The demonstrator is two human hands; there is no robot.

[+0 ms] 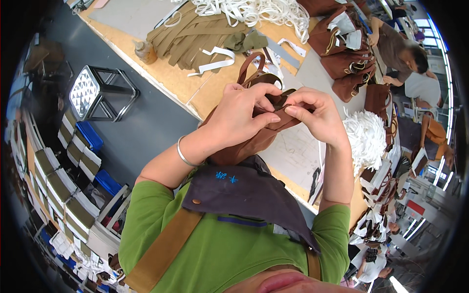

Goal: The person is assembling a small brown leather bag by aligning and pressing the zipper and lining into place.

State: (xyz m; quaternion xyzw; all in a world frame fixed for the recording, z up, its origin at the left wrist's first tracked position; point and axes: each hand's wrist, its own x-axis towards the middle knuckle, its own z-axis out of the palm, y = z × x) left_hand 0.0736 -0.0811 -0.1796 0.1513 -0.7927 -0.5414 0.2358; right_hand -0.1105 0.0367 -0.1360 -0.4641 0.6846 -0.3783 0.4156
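Observation:
A brown fabric bag (244, 150) is held up in front of my chest, at the edge of the work table, its opening facing up. At the left part of its rim, my left hand (242, 115) is closed, with the thumb outside and the fingers curled over the edge. Thumb and fingers of my right hand (315, 113) pinch the rim on the right. Dark olive lining shows between the two hands. One brown looped handle (251, 66) stands up beyond them. My fingers hide part of the rim, and the bag's lower part goes out of sight behind my apron (239, 190).
Olive fabric strips (188, 36), white straps (254, 12) and a small bottle (145, 51) lie on the table's far part. Brown bags (344, 63) and a white strap bundle (365, 136) lie to the right, with a co-worker (403, 51) beyond. A metal stool (102, 93) stands left.

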